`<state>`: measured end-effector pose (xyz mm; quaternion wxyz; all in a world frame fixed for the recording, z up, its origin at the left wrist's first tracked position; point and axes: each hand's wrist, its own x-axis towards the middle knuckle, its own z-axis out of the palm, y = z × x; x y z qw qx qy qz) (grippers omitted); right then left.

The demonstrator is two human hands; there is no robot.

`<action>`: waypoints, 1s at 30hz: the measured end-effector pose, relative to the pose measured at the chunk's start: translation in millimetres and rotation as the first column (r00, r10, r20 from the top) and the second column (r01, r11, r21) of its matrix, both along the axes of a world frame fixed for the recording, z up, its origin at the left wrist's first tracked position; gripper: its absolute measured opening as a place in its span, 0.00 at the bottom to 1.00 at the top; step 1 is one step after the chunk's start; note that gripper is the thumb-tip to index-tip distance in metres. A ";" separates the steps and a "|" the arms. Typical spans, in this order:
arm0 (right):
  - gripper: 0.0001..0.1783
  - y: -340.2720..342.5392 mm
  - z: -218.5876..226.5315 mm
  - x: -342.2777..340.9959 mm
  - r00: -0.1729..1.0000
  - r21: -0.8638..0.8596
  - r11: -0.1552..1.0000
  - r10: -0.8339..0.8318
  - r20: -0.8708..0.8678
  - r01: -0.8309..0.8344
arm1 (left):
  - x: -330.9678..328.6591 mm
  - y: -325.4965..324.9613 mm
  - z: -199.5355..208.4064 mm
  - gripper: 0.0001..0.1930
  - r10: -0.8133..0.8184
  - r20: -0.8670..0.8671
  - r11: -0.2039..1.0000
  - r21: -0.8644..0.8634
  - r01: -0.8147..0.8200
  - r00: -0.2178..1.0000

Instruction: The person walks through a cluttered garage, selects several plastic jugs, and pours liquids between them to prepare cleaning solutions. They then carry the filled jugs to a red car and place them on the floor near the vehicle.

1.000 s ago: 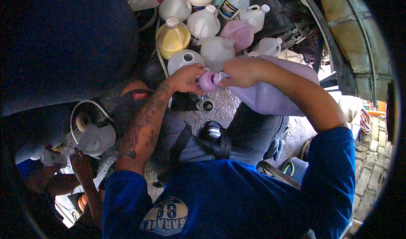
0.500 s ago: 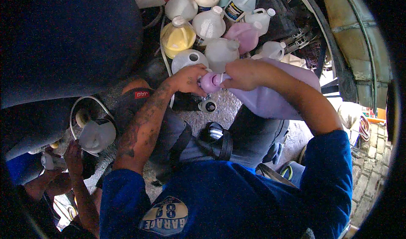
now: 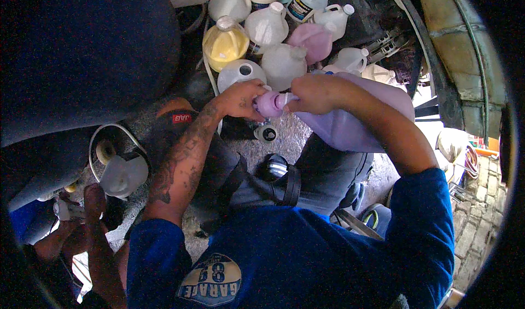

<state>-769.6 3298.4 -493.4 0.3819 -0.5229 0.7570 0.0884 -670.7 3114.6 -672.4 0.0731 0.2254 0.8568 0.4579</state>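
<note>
The left hand [image 3: 239, 99] is curled around the purple neck of a large translucent lilac plastic jug [image 3: 350, 124], fingers closed on it from the side. The right hand [image 3: 310, 93] meets it from the other side, fingers pinched together at the jug's mouth; whether it grips a cap there I cannot tell. The jug lies tilted under the right forearm, its body stretching away behind that hand.

Just below the two hands a small black round cap [image 3: 267, 133] lies on the gravelly floor [image 3: 306, 139]. Just beyond the left hand stands an open-mouthed whitish plastic jug [image 3: 236, 75], and past it a yellow-filled plastic jug [image 3: 224, 44], a pink plastic jug [image 3: 314, 40] and several capped white ones, crowded close together. Well off to the left-hand side, another person's hand [image 3: 94, 200] reaches up near a white funnel-like plastic container [image 3: 123, 173].
</note>
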 end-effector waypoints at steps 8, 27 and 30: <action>0.29 2.6 -4.1 0.2 1.000 -0.018 1.000 0.014 0.007 -0.014 | 4.3 1.7 2.2 0.34 0.021 -0.010 1.000 -0.006 -0.022 1.000; 0.28 -2.8 -11.6 -1.8 0.998 0.121 0.991 -0.057 -0.034 0.060 | -2.5 6.5 -15.5 0.34 0.038 -0.012 0.999 0.011 -0.038 0.999; 0.29 -11.7 -3.4 -4.9 0.998 0.203 0.977 -0.069 -0.006 0.068 | -10.6 8.9 -14.2 0.33 -0.008 0.043 0.999 -0.035 0.009 0.999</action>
